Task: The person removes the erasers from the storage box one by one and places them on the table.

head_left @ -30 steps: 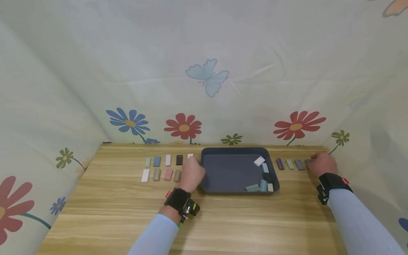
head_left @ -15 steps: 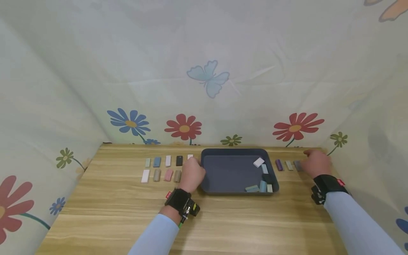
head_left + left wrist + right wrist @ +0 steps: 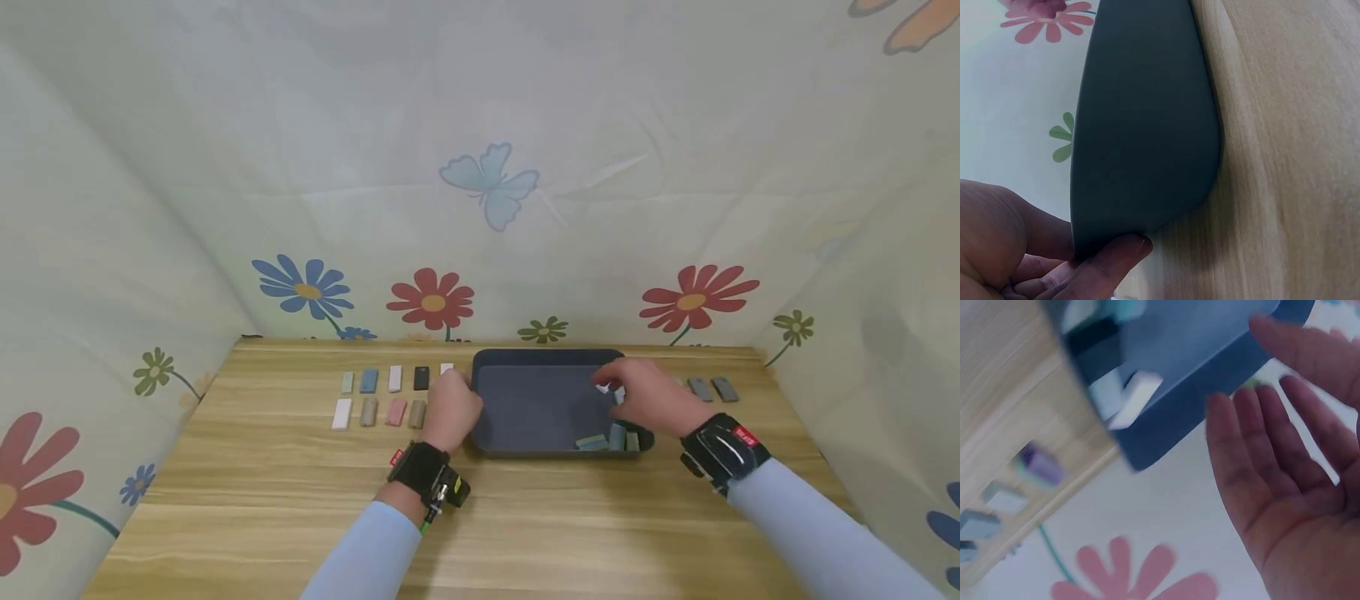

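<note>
My left hand (image 3: pixel 451 410) grips the left side of a dark blue-grey tray (image 3: pixel 551 357); in the left wrist view its thumb and fingers pinch the wall of the tray (image 3: pixel 1141 125). Above the tray's right end is my right hand (image 3: pixel 651 396). Seen in the right wrist view, the right hand (image 3: pixel 1291 456) has spread, slightly bent fingers with nothing between them. Below it in the tray lie several small blocks: a white block (image 3: pixel 1137 400), a light blue block (image 3: pixel 1107 394), a dark block (image 3: pixel 1097 353), and a blue-green block (image 3: pixel 592 442) near the front wall.
Left of the tray, two rows of small blocks lie on the wooden table (image 3: pixel 247 467), among them a pink block (image 3: pixel 397 411) and a black block (image 3: pixel 422 377). To its right are a purple block (image 3: pixel 1044 465) and grey blocks (image 3: pixel 724 389). Flower-printed cloth (image 3: pixel 360 192) hangs behind.
My right hand has moved left from the far end of the right-hand row to above the tray, uncovering two grey blocks. My left hand stays on the tray.
</note>
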Motion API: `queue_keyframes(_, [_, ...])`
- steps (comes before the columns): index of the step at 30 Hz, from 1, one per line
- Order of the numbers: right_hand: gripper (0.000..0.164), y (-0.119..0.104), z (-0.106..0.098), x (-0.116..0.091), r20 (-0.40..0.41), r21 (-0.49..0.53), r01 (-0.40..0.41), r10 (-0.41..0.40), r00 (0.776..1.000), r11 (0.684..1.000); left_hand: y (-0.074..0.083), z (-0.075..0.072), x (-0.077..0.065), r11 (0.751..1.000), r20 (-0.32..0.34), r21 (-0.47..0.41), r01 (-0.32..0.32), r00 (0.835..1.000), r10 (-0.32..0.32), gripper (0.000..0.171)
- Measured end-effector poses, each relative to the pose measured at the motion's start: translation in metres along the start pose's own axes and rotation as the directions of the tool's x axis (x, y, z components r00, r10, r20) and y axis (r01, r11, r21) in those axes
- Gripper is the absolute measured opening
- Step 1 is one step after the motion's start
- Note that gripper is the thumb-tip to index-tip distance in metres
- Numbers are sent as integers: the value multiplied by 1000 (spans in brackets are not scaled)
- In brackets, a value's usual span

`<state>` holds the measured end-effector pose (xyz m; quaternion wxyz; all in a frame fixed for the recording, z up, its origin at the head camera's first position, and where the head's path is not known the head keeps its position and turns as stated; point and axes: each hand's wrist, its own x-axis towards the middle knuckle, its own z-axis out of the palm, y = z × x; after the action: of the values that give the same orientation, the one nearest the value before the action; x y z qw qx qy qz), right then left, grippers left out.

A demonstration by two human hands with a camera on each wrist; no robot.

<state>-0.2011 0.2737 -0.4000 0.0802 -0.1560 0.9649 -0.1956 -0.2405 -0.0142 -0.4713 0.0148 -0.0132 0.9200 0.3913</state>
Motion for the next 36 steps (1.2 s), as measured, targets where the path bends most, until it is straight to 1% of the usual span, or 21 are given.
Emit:
queue_keyframes(2, [45, -11, 4, 0, 68, 12, 37, -38, 997, 999, 0, 0, 0, 1000, -6, 4, -4, 1000, 4, 25])
queue_keyframes(4, [47, -16, 9, 0, 121, 34, 36, -40, 992, 999, 0, 0, 0, 1000, -10, 8, -7, 1000, 7, 24])
queue_keyframes(8, [50, -15, 20, 3, 163, 33, 51, -55, 985, 998, 0, 0, -1, 1000, 0, 4, 1, 1000, -1, 22])
queue_keyframes(15, [49, -8, 33, 8, 184, -1, 61, -60, 981, 998, -1, 2, 2, 1000, 29, 4, 24, 999, -24, 22])
queue_keyframes(19, [48, -9, 38, 12, 182, -12, 95, -91, 979, 995, -2, 2, 3, 999, 27, -3, 33, 999, -33, 22])
queue_keyframes(25, [47, -11, 43, 14, 203, -16, 82, -77, 976, 997, -3, 3, 4, 999, 37, -13, 47, 998, -47, 21])
queue_keyframes(29, [40, -9, 45, 15, 185, -21, 123, -117, 976, 992, -2, 2, 3, 999, 40, -18, 49, 998, -49, 20])
queue_keyframes(31, [37, -8, 46, 15, 179, -21, 130, -124, 976, 991, -2, 2, 3, 999, 38, -18, 49, 998, -48, 22])
queue_keyframes(36, [33, -10, 49, 15, 180, -25, 94, -88, 980, 995, -3, 3, 4, 999, 29, -18, 48, 998, -47, 23])
